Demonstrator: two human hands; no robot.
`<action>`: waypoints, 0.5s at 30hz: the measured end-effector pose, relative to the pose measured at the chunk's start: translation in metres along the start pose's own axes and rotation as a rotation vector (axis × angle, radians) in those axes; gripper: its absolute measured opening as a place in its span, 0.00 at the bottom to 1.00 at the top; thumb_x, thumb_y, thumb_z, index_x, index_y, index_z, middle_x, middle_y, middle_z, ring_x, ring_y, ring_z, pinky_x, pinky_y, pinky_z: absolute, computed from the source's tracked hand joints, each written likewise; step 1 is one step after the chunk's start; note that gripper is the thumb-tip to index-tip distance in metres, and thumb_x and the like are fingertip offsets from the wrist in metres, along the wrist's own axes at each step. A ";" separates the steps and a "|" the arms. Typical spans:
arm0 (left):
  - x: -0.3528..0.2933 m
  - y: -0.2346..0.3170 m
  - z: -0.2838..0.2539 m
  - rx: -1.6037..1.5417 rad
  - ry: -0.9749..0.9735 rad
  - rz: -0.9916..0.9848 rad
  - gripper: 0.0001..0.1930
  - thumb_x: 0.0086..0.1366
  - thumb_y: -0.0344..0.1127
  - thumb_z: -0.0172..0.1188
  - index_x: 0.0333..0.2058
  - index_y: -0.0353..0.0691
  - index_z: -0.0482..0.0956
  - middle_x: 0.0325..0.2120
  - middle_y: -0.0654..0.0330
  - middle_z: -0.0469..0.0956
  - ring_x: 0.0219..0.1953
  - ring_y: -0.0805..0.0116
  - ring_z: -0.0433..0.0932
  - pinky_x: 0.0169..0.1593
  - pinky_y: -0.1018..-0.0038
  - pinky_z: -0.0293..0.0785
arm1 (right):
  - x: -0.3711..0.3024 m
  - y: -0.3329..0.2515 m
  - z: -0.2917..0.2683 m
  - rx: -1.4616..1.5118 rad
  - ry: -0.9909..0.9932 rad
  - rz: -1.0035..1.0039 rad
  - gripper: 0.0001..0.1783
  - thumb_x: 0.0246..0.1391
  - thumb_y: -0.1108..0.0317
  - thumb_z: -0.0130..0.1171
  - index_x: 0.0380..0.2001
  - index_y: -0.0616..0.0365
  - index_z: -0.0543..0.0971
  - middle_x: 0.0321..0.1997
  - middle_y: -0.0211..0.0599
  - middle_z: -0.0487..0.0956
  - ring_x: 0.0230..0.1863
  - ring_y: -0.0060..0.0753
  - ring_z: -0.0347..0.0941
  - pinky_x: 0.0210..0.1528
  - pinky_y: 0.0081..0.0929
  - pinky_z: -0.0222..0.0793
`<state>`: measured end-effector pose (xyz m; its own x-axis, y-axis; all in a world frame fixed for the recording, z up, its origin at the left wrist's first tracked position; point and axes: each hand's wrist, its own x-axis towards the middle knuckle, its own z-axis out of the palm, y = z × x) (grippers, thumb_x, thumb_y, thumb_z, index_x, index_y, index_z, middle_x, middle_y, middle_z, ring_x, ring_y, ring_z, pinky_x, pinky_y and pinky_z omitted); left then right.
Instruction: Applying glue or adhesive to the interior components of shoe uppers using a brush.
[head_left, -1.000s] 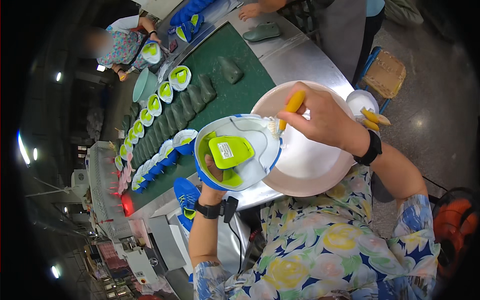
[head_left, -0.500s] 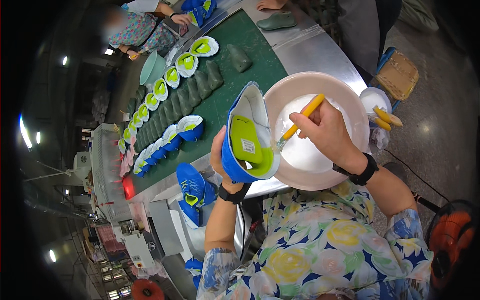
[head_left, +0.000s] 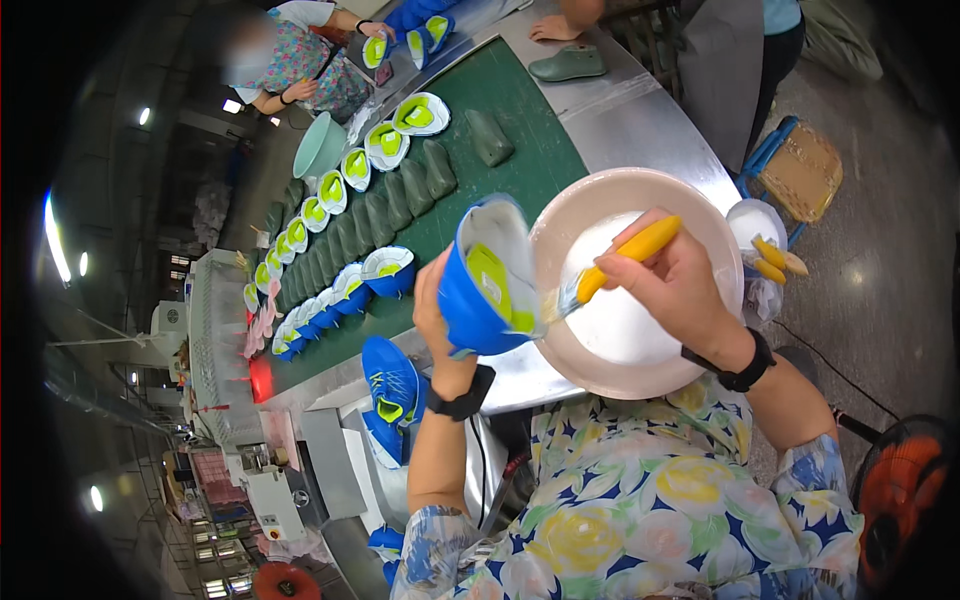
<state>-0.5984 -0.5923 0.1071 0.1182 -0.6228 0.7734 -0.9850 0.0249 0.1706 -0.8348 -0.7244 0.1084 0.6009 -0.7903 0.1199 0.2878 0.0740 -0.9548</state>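
My left hand (head_left: pixel 432 315) is wrapped round a blue shoe upper (head_left: pixel 482 305), holding it tilted with its white-lined opening toward the right. A lime-green insole (head_left: pixel 488 275) shows inside. In my right hand (head_left: pixel 685 300) is a paintbrush (head_left: pixel 640 252) with a thick yellow handle. Its wet bristles reach the upper's lower right edge; whether they press on it I cannot tell. Below the brush stands a pale pink basin (head_left: pixel 590 375) with white liquid (head_left: pixel 630 335) in it.
On the green belt (head_left: pixel 465 190) stand dark green shoe lasts (head_left: pixel 375 215) between rows of blue-and-white uppers (head_left: pixel 385 268). A blue shoe (head_left: pixel 390 375) lies left of my left wrist. A white tub (head_left: pixel 755 220) with yellow-handled brushes stands right. Co-workers are across the table.
The upper has tipped, so more of its blue outside shows. The brush has swung flatter, its bristles now at the upper's lower edge. A co-worker's hand at the far left now holds an upper.
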 end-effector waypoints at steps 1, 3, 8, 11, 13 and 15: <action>-0.002 -0.001 -0.003 -0.510 -0.181 -0.533 0.23 0.64 0.33 0.59 0.58 0.38 0.69 0.52 0.50 0.74 0.50 0.57 0.77 0.54 0.64 0.75 | 0.007 0.003 -0.008 -0.056 -0.020 -0.137 0.12 0.54 0.70 0.64 0.37 0.62 0.74 0.33 0.37 0.80 0.34 0.27 0.80 0.37 0.20 0.74; -0.002 0.003 -0.009 -1.154 -0.409 -1.155 0.24 0.71 0.46 0.50 0.61 0.41 0.65 0.56 0.52 0.71 0.56 0.57 0.74 0.58 0.59 0.73 | 0.014 0.005 -0.016 -0.151 -0.099 -0.294 0.11 0.54 0.72 0.63 0.40 0.59 0.74 0.38 0.37 0.80 0.41 0.27 0.79 0.44 0.22 0.73; -0.036 0.013 0.006 -2.045 -0.469 -1.229 0.25 0.71 0.48 0.47 0.61 0.42 0.65 0.57 0.50 0.71 0.54 0.56 0.75 0.57 0.60 0.74 | 0.019 -0.014 -0.002 -0.201 -0.340 -0.586 0.13 0.54 0.74 0.63 0.42 0.57 0.74 0.42 0.40 0.80 0.42 0.37 0.78 0.44 0.27 0.73; -0.046 0.028 0.015 -2.032 -0.427 -1.235 0.24 0.72 0.47 0.46 0.62 0.42 0.64 0.57 0.49 0.70 0.55 0.56 0.74 0.57 0.61 0.75 | 0.029 -0.018 0.015 -0.333 -0.469 -0.748 0.13 0.50 0.76 0.65 0.38 0.56 0.75 0.41 0.41 0.81 0.43 0.44 0.78 0.44 0.32 0.73; -0.044 0.030 0.013 -1.785 -0.495 -1.229 0.26 0.72 0.48 0.48 0.63 0.43 0.62 0.58 0.50 0.69 0.56 0.56 0.74 0.57 0.61 0.74 | 0.035 -0.015 0.010 -0.411 -0.456 -0.694 0.12 0.50 0.76 0.64 0.38 0.57 0.75 0.39 0.41 0.81 0.42 0.45 0.78 0.43 0.33 0.73; -0.034 0.032 0.013 -1.732 -0.515 -1.325 0.23 0.72 0.43 0.47 0.62 0.42 0.63 0.56 0.53 0.71 0.54 0.61 0.75 0.56 0.65 0.75 | 0.040 -0.013 0.003 -0.486 -0.416 -0.606 0.10 0.52 0.74 0.62 0.37 0.57 0.74 0.35 0.42 0.80 0.39 0.46 0.78 0.41 0.34 0.72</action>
<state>-0.6357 -0.5803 0.0779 0.0985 -0.9410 -0.3237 0.6649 -0.1798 0.7250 -0.8121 -0.7548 0.1260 0.6982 -0.3169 0.6419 0.3528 -0.6278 -0.6938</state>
